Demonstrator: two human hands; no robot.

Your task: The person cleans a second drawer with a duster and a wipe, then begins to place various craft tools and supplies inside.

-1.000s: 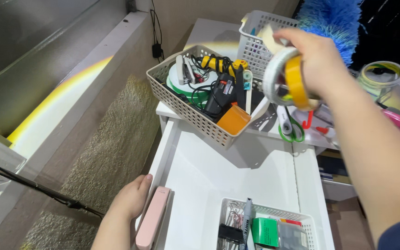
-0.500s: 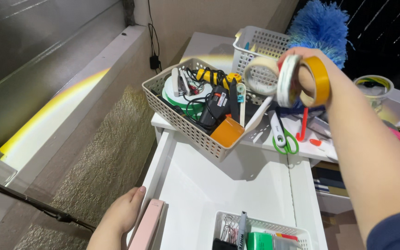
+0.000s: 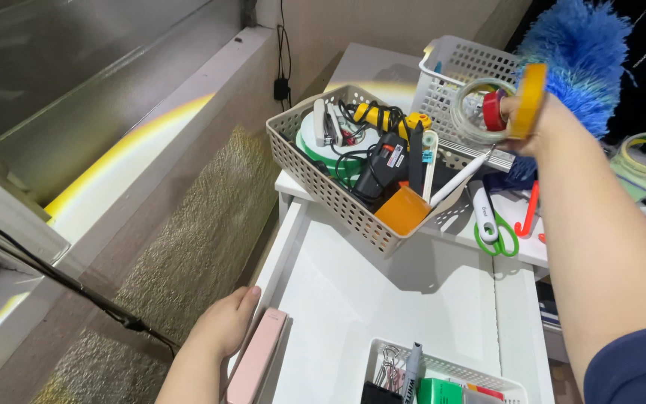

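The right hand [image 3: 536, 120], closed on several tape rolls [image 3: 499, 108], has moved to the upper right of the frame, above the white basket [image 3: 443, 75], while the left hand [image 3: 222, 325] stays flat on the pink case [image 3: 257, 366] at the bottom.

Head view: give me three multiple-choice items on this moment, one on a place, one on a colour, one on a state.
1. Where do the green-handled scissors lie?
A. on the white tabletop
B. in the open drawer
C. in the beige basket

2. What colour is the duster behind the right hand?
A. pink
B. blue
C. grey

3. What is the right hand doing?
A. resting flat
B. hanging empty
C. holding tape rolls raised

Answers: 1 A, they lie right of the beige basket; 2 B, its fluffy fibres are blue; 3 C, the rolls sit in its fingers above the white basket.
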